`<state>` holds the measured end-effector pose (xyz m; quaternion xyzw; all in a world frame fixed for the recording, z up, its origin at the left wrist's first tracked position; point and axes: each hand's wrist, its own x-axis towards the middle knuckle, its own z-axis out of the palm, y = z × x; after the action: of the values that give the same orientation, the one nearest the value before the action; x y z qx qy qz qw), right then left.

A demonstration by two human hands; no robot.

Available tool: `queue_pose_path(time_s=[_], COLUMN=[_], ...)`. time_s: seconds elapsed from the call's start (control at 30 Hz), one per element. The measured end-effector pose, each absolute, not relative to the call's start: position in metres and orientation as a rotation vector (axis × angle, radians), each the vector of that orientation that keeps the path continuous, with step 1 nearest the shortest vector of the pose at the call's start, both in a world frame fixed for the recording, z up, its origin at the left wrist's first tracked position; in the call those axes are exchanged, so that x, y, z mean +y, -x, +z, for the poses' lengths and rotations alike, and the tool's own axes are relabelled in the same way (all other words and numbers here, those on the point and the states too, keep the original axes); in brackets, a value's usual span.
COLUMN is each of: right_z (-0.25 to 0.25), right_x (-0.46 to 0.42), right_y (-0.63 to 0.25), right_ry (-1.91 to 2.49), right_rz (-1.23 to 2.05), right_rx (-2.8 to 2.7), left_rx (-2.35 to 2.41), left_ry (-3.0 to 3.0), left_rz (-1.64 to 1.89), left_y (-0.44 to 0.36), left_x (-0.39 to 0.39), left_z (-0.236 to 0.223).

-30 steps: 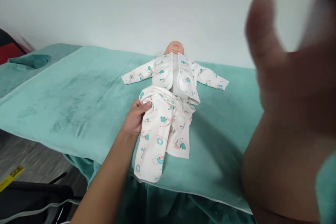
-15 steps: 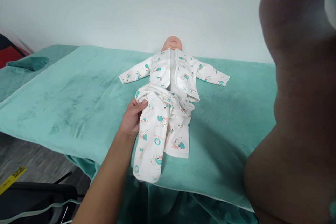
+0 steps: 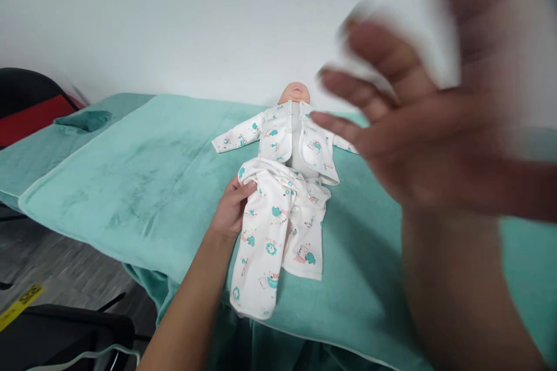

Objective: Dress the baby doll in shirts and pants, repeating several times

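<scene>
A baby doll (image 3: 295, 93) lies on its back on a teal blanket (image 3: 143, 179), dressed in a white printed jacket (image 3: 278, 136), open down the front. White printed trousers (image 3: 278, 232) cover its legs and hang over the near edge. My left hand (image 3: 230, 211) pinches the waistband of the trousers at the doll's hip. My right hand (image 3: 418, 127) is raised close to the camera, blurred, with its fingers spread and nothing in it. It hides the doll's far sleeve.
The blanket covers a table against a white wall. A folded teal cloth (image 3: 82, 120) lies at the far left beside a red and black chair (image 3: 30, 110). A black chair (image 3: 65, 336) and a yellow floor tape (image 3: 20, 306) are below left.
My right hand has swung across close to the lens, from a forearm filling the right side to an open hand with spread fingers. The view tilted slightly. My left hand stays on the trousers.
</scene>
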<state>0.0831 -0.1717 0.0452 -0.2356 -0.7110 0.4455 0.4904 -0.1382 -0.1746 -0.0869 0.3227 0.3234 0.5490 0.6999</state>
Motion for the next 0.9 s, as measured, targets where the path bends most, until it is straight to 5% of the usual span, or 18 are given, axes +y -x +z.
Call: queue_pose_path(time_s=[0.23, 0.43, 0.7, 0.9], right_z=[-0.028, -0.024, -0.039, -0.037], right_x=[-0.14, -0.15, -0.14, -0.143], right_y=[-0.045, -0.042, -0.039, -0.041], right_ry=[0.989, 0.991, 0.942, 0.903], right_rz=[1.121, 1.316, 1.632, 1.618], right_rx=[-1.859, -2.124, -1.369, -1.42], left_rx=[0.679, 0.717, 0.709, 0.677], left_ry=[-0.71, -0.722, -0.783, -0.836], left_rz=[1.241, 1.211, 1.183, 1.12], left_y=[0.141, 0.142, 0.145, 0.145], left_x=[-0.172, -0.168, -0.172, -0.177], left_z=[-0.091, -0.094, -0.098, -0.092])
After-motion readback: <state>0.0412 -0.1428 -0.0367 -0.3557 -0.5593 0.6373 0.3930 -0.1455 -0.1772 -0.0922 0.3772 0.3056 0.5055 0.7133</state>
